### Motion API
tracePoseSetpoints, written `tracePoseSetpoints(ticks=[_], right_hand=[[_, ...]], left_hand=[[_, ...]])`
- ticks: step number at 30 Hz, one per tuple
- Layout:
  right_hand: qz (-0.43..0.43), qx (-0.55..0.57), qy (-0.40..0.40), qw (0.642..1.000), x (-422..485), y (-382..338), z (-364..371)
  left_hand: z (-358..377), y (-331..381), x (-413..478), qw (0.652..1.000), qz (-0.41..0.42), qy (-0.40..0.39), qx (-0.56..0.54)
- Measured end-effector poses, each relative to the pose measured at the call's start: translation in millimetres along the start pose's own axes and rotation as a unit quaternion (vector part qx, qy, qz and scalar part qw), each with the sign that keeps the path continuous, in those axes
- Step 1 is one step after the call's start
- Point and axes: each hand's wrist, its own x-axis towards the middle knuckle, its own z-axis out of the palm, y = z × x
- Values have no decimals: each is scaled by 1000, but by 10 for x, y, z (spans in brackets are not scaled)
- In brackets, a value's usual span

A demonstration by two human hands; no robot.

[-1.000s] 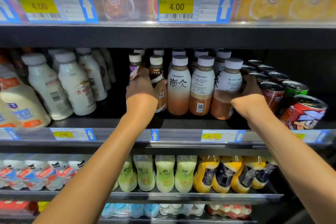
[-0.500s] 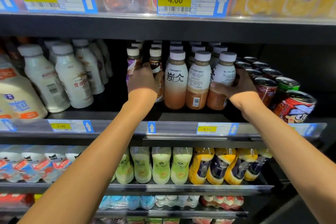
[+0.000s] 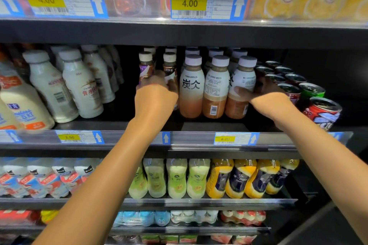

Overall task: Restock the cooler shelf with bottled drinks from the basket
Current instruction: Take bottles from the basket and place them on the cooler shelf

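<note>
**Both hands now on bottles**

Our left hand point(image 3: 155, 95) clasps the small brown bottle point(image 3: 169, 69). Our right hand point(image 3: 264, 95), beside the end coffee bottle point(image 3: 242, 85) a second ago, now wraps it, thumb in front. Both bottles stand on the shelf point(image 3: 199, 125), so we judge we're straightening rows. No basket is in view.

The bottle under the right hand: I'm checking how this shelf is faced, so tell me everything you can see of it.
The bottle is the rightmost of three in the front row on the middle shelf, upright. It looks like plastic: pale lavender screw cap, white upper label with small print, tan-brown drink below. The right hand grips it, thumb across the front, fingers round the right side. It stands close against its twin; cans sit to its right.
</note>
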Motion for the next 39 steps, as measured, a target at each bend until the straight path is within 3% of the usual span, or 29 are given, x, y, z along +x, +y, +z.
tracePoseSetpoints(ticks=[3,6,9,12,16,19,23,24,32,39], right_hand=[[-18,-203,-11,979,-244,-101,-152],[-81,-339,41,937,-580,-130,-242],[-118,-424,94,893,-938,-21,-339],[-98,-482,95,866,-1339,154,-552],[17,-502,88,860,-1865,556,-910],[74,-513,112,848,-2330,955,-1110],[186,-516,113,829,-2869,1465,-1330],[216,-509,103,827,-2975,1616,-1376],[375,-463,47,802,-3423,3119,-1712],[437,-349,6,829,-3159,4922,-2370]], left_hand=[[-123,140,-198,998,63,-7,-24],[-183,393,-392,983,176,-36,-27],[-164,648,-613,959,271,-83,-1],[-127,961,-901,921,369,-128,9],[25,1420,-1384,871,440,-218,9],[306,1668,-1818,839,495,-223,-30],[644,2011,-2465,748,624,-221,-42],[727,2097,-2646,727,636,-257,-20],[1842,3026,-3951,640,659,-396,0],[3356,4156,-4834,591,628,-493,113]])
